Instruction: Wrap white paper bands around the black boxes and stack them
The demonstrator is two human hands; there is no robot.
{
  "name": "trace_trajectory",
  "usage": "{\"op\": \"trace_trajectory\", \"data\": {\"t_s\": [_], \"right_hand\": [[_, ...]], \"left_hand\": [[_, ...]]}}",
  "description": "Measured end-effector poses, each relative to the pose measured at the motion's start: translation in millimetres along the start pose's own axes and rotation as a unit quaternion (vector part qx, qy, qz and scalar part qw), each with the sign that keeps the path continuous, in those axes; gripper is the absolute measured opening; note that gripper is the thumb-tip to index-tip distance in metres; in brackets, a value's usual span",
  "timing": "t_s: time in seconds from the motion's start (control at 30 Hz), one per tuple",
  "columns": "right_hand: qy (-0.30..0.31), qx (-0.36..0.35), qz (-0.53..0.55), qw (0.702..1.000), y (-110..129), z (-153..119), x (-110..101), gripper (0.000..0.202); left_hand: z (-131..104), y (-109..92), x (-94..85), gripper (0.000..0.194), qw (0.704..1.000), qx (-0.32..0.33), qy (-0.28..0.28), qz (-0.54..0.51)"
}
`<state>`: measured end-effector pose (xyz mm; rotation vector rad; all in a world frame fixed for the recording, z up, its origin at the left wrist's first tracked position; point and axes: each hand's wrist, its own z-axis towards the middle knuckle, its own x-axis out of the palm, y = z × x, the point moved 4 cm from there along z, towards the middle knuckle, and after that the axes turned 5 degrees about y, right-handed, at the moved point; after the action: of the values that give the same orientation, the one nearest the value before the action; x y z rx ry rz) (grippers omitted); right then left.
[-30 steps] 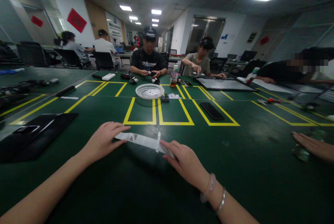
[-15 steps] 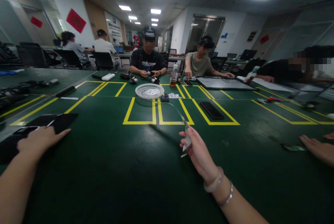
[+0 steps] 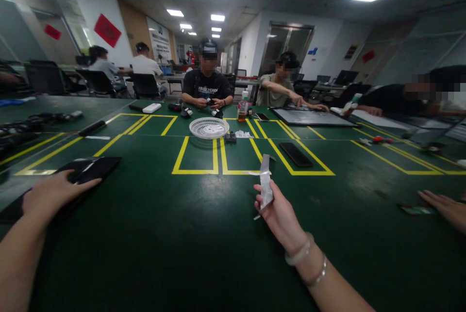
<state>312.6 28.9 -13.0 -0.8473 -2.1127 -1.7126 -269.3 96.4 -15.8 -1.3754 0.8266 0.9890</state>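
Note:
My left hand [image 3: 60, 193] rests on a flat black item [image 3: 104, 166] at the left, fingers over its top and thumb stretched out apart. The item looks like a thin pouch or sleeve with a shiny mark; its kind is unclear. Raised above the middle of the table, my right hand [image 3: 278, 210] pinches a silvery-white strip [image 3: 266, 186] between thumb and fingers. The strip stands roughly upright and bends near its top. Two bracelets [image 3: 309, 258] circle the right wrist.
A white plastic basket [image 3: 209, 128] stands ahead beside a small dark block [image 3: 230, 137] and crumpled white scraps [image 3: 243, 134]. A black phone [image 3: 295, 155] lies inside yellow tape lines. Co-workers sit opposite; another person's hand [image 3: 442, 207] is at right, near a green board [image 3: 417, 209].
The strip in my right hand has swung from a long, thin forward curve to a short, broad upright shape. The black item has shifted slightly right under my left hand.

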Motion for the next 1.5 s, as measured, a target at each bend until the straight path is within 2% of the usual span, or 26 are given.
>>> {"op": "trace_trajectory", "data": {"t_s": [0.07, 0.1, 0.2, 0.3, 0.4, 0.47, 0.53, 0.6, 0.77, 0.9, 0.97, 1.03, 1.13, 1.17, 1.23, 1.3, 1.37, 1.43, 1.5], "right_hand": [[-0.008, 0.006, 0.007, 1.000, 1, 1, -1, 0.020], [-0.011, 0.007, 0.010, 1.000, 1, 2, -1, 0.022], [-0.018, 0.005, 0.015, 1.000, 3, 3, -1, 0.026], [-0.017, 0.000, 0.015, 1.000, 4, 2, 1, 0.024], [-0.011, -0.012, 0.012, 1.000, 4, 0, 2, 0.019], [-0.001, -0.027, 0.006, 1.000, 5, 0, 2, 0.021], [0.011, -0.042, -0.004, 0.999, 6, 0, 2, 0.028], [0.021, -0.057, -0.013, 0.998, 7, 1, 1, 0.037], [0.044, -0.120, -0.086, 0.988, 7, 3, -1, 0.047], [0.088, -0.202, -0.201, 0.955, 9, 0, 3, 0.045], [0.133, -0.239, -0.283, 0.919, 10, -4, 9, 0.041], [0.192, -0.275, -0.393, 0.856, 10, -11, 18, 0.036], [0.267, -0.321, -0.562, 0.714, 3, -22, 29, 0.035], [0.285, -0.327, -0.610, 0.663, -1, -25, 31, 0.036], [0.306, -0.325, -0.688, 0.572, -10, -28, 32, 0.039], [0.311, -0.315, -0.740, 0.507, -16, -29, 32, 0.041], [0.307, -0.307, -0.767, 0.473, -19, -29, 31, 0.042], [0.303, -0.304, -0.776, 0.463, -19, -29, 31, 0.042], [0.302, -0.304, -0.775, 0.465, -18, -31, 32, 0.039]], "left_hand": [[0, -24, -2.9, 0.097, 0.992, -0.105, -0.012, 0.073], [0, -44, -1.9, 0.098, 0.990, -0.103, -0.010, 0.097], [-7, -118, 13.8, 0.087, 0.992, 0.030, 0.005, 0.120], [-28, -185, 40.1, 0.080, 0.980, 0.156, -0.004, 0.125], [-59, -238, 69.7, 0.077, 0.955, 0.275, 0.023, 0.113], [-79, -262, 85.9, 0.077, 0.936, 0.333, 0.053, 0.099], [-93, -277, 97.4, 0.080, 0.923, 0.366, 0.079, 0.084], [-100, -282, 104.5, 0.082, 0.917, 0.379, 0.097, 0.071], [-99, -276, 111.0, 0.079, 0.915, 0.380, 0.117, 0.067], [-99, -274, 110.3, 0.082, 0.907, 0.401, 0.102, 0.076], [-103, -278, 106.9, 0.082, 0.894, 0.436, 0.067, 0.083], [-111, -285, 100.8, 0.067, 0.863, 0.498, 0.011, 0.080], [-130, -295, 88.2, 0.030, 0.792, 0.597, -0.116, 0.059], [-135, -296, 85.2, 0.025, 0.773, 0.613, -0.153, 0.057], [-139, -297, 83.6, 0.023, 0.758, 0.620, -0.187, 0.071], [-135, -296, 87.6, 0.020, 0.770, 0.610, -0.165, 0.092], [-126, -293, 95.3, 0.016, 0.799, 0.581, -0.105, 0.112], [-117, -289, 104.1, 0.016, 0.828, 0.545, -0.033, 0.132], [-111, -285, 110.7, 0.020, 0.843, 0.516, 0.019, 0.149]]}}
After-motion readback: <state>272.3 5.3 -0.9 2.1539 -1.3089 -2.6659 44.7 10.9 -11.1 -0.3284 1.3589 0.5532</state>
